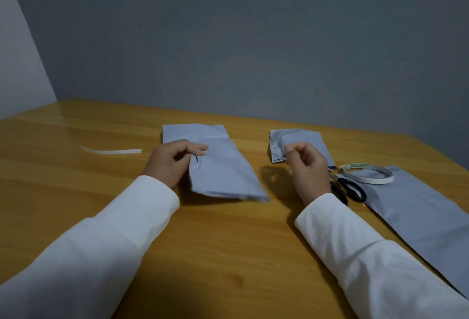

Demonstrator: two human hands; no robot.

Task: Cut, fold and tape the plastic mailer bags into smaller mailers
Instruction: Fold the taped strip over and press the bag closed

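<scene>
Closest to the camera are two white sleeves [96, 250] coming in from the bottom corners over a wooden table [203, 255]. The left hand [173, 160] sits at the left edge of a grey folded bag [215, 163] in the middle of the table, thumb and fingers pinching that edge, with the near end of the bag lifted a bit off the wood. The right hand [307, 166] hovers just right of it, fingers curled in with the thumb meeting the fingertips; can't tell if there's anything tiny between them, it looks like nothing.

Right behind that hand there's a smaller crumpled bag piece [291, 141] lying flat. Further right, a big uncut bag [418, 207] runs along the table edge toward the camera. A roll of tape [366, 173] sits on its far end, and black-handled scissors [351, 189] lie just beside the roll, partly tucked behind the right wrist. Off to the left, well apart from everything, a thin white strip [111, 151] lies on the wood.
</scene>
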